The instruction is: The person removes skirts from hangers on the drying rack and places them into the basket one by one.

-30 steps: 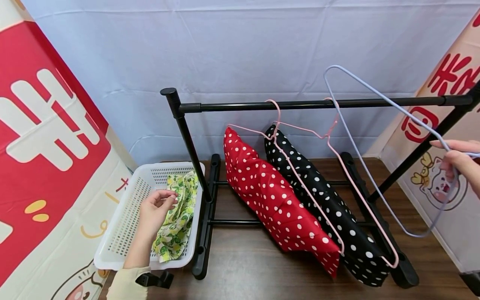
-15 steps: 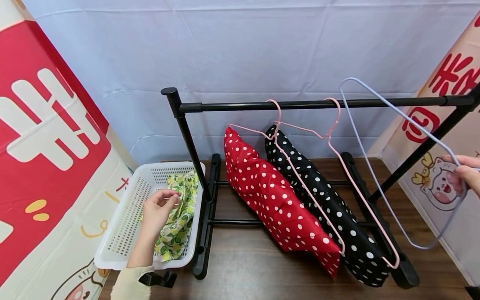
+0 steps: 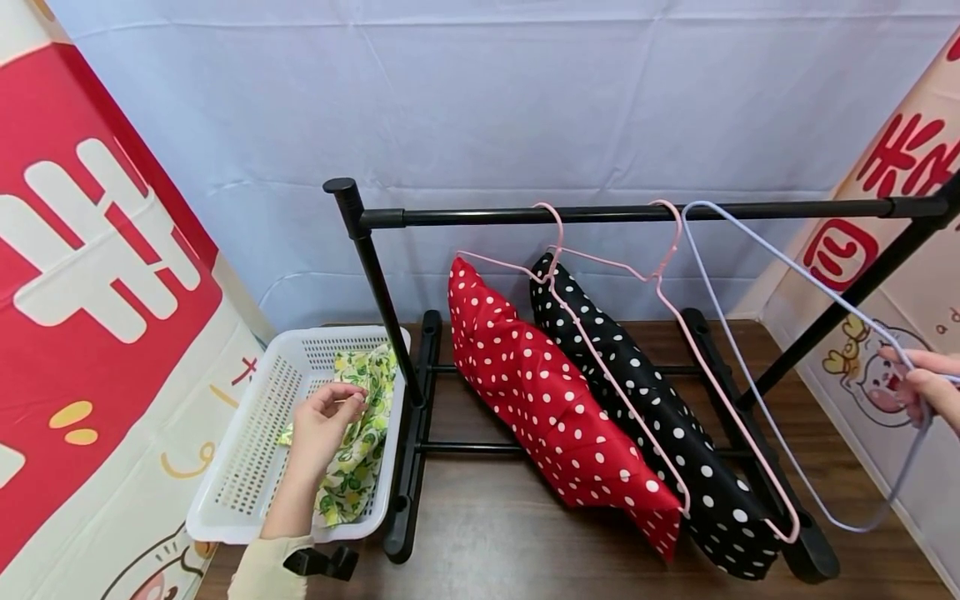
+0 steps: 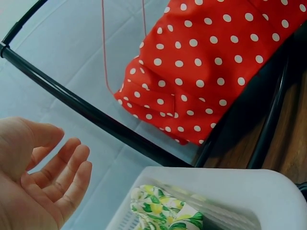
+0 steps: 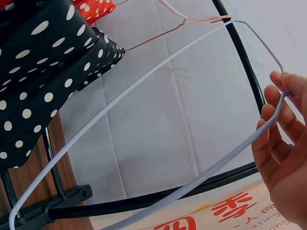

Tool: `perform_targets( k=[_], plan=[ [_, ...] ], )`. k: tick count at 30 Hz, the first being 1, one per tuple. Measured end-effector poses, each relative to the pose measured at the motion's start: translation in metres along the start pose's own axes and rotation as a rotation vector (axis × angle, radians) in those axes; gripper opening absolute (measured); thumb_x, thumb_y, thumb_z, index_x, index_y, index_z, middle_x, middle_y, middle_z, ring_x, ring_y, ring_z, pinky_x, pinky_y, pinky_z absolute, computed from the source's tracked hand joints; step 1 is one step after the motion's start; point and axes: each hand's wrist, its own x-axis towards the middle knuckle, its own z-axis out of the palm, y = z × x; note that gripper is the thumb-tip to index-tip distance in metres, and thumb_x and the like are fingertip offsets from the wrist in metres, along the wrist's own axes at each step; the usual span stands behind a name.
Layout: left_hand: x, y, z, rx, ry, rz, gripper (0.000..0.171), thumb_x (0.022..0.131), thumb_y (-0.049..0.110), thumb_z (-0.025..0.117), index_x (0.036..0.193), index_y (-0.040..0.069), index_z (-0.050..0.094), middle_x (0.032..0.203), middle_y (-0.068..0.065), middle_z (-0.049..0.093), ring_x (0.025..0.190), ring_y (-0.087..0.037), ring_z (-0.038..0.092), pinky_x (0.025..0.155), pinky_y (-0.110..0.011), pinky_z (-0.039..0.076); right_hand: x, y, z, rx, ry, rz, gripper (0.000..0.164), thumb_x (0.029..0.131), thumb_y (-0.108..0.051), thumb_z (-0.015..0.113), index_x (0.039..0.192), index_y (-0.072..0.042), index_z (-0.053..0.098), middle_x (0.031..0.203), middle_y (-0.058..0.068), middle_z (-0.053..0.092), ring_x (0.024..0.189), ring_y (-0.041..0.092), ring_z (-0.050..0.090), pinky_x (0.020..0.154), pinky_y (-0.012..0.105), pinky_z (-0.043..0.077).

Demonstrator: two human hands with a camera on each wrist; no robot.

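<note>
At the right edge of the head view my right hand [image 3: 936, 385] pinches a pale lavender clothes hanger [image 3: 795, 442] at one corner. In the right wrist view its thumb and fingers close around the wire of that hanger [image 5: 103, 112]. The hanger's far corner appears level with the black rail [image 3: 472, 217]; touching cannot be told. My left hand [image 3: 324, 427], fingers loosely curled and holding nothing, hovers above a white basket [image 3: 232, 475]. Inside the basket lies a lemon-print cloth [image 3: 358, 467]. The left wrist view shows the relaxed hand [image 4: 50, 179] beside the basket's rim.
Two pink hangers hang on the rail, bearing a red polka-dot cloth [image 3: 547, 400] and a black polka-dot cloth [image 3: 660, 417]. The rack's black left foot [image 3: 408, 492] stands beside the basket on a wooden table [image 3: 487, 533]. Printed panels flank both sides.
My right hand has lowered with the lavender hanger and drifted slightly right; the hanger's far corner has dropped from above the rail to its height. My left hand has shifted slightly right.
</note>
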Motion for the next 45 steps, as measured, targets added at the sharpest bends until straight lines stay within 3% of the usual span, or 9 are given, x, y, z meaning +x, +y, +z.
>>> perform_targets(
  k=[3, 6, 10, 14, 25, 34, 39, 44, 45],
  plan=[
    [-0.001, 0.0, 0.001, -0.001, 0.0, -0.016, 0.014, 0.09, 0.011, 0.058, 0.099, 0.001, 0.063, 0.098, -0.01, 0.067, 0.076, -0.008, 0.065, 0.068, -0.024, 0.055, 0.002, -0.024, 0.014, 0.046, -0.004, -0.063, 0.036, 0.088, 0.021, 0.034, 0.119, 0.016, 0.051, 0.058, -0.006, 0.049, 0.043, 0.004, 0.045, 0.034, 0.022, 0.03],
    [-0.001, 0.0, 0.002, -0.004, -0.004, -0.032, 0.015, 0.09, 0.013, 0.058, 0.1, 0.002, 0.063, 0.093, 0.001, 0.067, 0.077, -0.008, 0.065, 0.069, -0.024, 0.055, 0.009, -0.082, 0.041, 0.092, 0.033, -0.038, 0.036, 0.088, 0.019, 0.038, 0.117, 0.009, 0.058, 0.061, -0.014, 0.054, 0.045, 0.002, 0.046, 0.034, 0.022, 0.028],
    [-0.001, 0.0, 0.003, -0.017, -0.01, -0.039, 0.016, 0.09, 0.012, 0.059, 0.1, 0.0, 0.063, 0.091, 0.004, 0.066, 0.078, -0.011, 0.065, 0.071, -0.028, 0.055, 0.02, -0.155, 0.073, 0.077, 0.1, 0.043, 0.047, 0.088, 0.015, 0.044, 0.109, -0.019, 0.068, 0.066, -0.019, 0.058, 0.05, -0.003, 0.046, 0.037, 0.02, 0.028],
    [-0.002, 0.001, 0.004, -0.02, -0.013, -0.049, 0.018, 0.09, 0.012, 0.059, 0.102, 0.0, 0.063, 0.093, 0.003, 0.067, 0.082, -0.017, 0.066, 0.073, -0.029, 0.055, 0.026, -0.185, 0.084, -0.054, 0.145, 0.106, 0.051, 0.088, 0.014, 0.046, 0.102, -0.03, 0.068, 0.063, -0.02, 0.055, 0.052, -0.006, 0.046, 0.039, 0.015, 0.033],
    [-0.001, 0.003, 0.011, -0.038, -0.026, -0.058, 0.018, 0.09, 0.013, 0.059, 0.102, 0.0, 0.062, 0.105, -0.014, 0.065, 0.084, -0.015, 0.066, 0.074, -0.029, 0.055, 0.04, -0.193, 0.093, -0.043, 0.168, 0.141, 0.049, 0.086, 0.013, 0.05, 0.098, -0.031, 0.067, 0.063, -0.018, 0.057, 0.05, -0.007, 0.05, 0.038, 0.012, 0.036],
    [-0.001, 0.003, 0.021, -0.059, -0.033, -0.011, 0.015, 0.09, 0.008, 0.058, 0.1, -0.001, 0.062, 0.106, -0.021, 0.063, 0.086, -0.023, 0.067, 0.075, -0.035, 0.055, 0.054, -0.203, 0.101, -0.258, 0.139, 0.175, 0.046, 0.088, 0.003, 0.056, 0.096, -0.042, 0.06, 0.061, -0.019, 0.052, 0.041, 0.0, 0.039, 0.034, 0.021, 0.027],
    [0.0, 0.001, 0.025, -0.077, -0.034, 0.01, 0.015, 0.089, 0.006, 0.059, 0.1, -0.004, 0.062, 0.105, -0.024, 0.063, 0.082, -0.019, 0.068, 0.073, -0.035, 0.056, 0.061, -0.204, 0.104, -0.37, 0.143, 0.117, 0.047, 0.086, -0.001, 0.059, 0.093, -0.048, 0.053, 0.062, -0.029, 0.048, 0.043, -0.005, 0.038, 0.035, 0.02, 0.026],
    [-0.001, -0.001, 0.03, -0.089, -0.04, -0.004, 0.013, 0.089, 0.005, 0.058, 0.099, -0.002, 0.062, 0.102, -0.02, 0.065, 0.079, -0.013, 0.067, 0.071, -0.03, 0.056, 0.071, -0.208, 0.109, -0.576, 0.128, 0.038, 0.014, 0.084, -0.009, 0.066, 0.096, -0.012, 0.071, 0.06, -0.04, 0.04, 0.043, -0.011, 0.036, 0.036, 0.015, 0.026],
    [-0.001, -0.001, 0.031, -0.092, -0.041, -0.006, 0.013, 0.089, 0.005, 0.058, 0.098, -0.003, 0.062, 0.102, -0.019, 0.065, 0.079, -0.013, 0.067, 0.07, -0.028, 0.056, 0.073, -0.209, 0.11, -0.622, 0.12, 0.03, 0.016, 0.084, -0.012, 0.066, 0.096, -0.003, 0.07, 0.057, -0.037, 0.04, 0.042, -0.011, 0.034, 0.036, 0.015, 0.025]
  ],
)
